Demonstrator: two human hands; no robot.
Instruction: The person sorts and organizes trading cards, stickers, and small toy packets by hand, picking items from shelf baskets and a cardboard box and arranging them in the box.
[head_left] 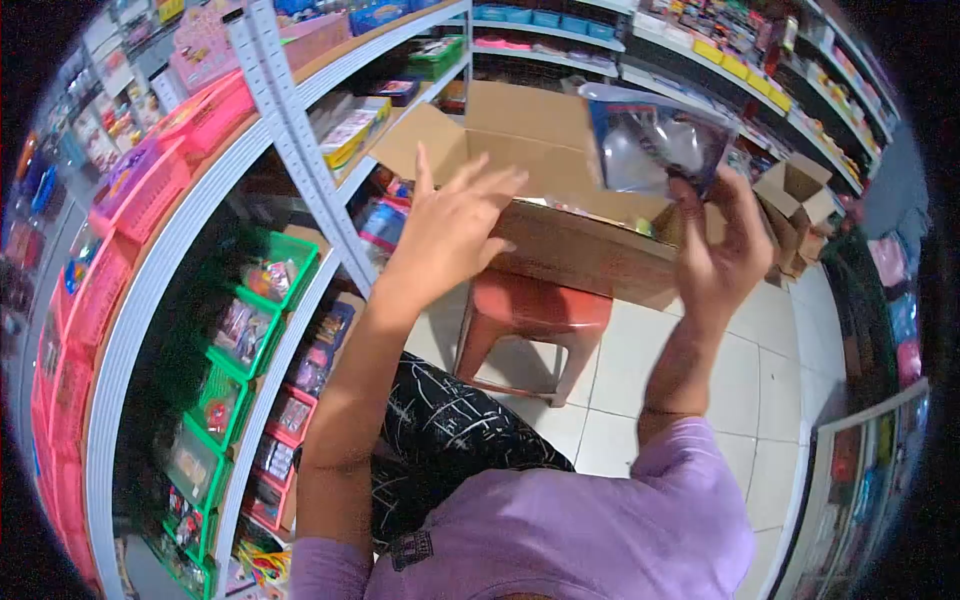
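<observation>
My right hand (722, 240) pinches the lower edge of a clear plastic package (655, 145) with a dark blue border, held up over the right part of an open cardboard box (590, 250). At the box's left front corner, my left hand (455, 225) is raised with its fingers spread and nothing in it. The box rests on a red plastic stool (537, 310), its flaps standing open. Small colourful items show inside near its front edge, mostly hidden by the wall.
Metal shelves with pink baskets (210, 110) and green baskets (240, 325) stand at the left. Stocked shelves (715, 60) line the back. Another open carton (795, 205) sits on the tiled floor at the right, and a display case (865, 480) stands at the lower right.
</observation>
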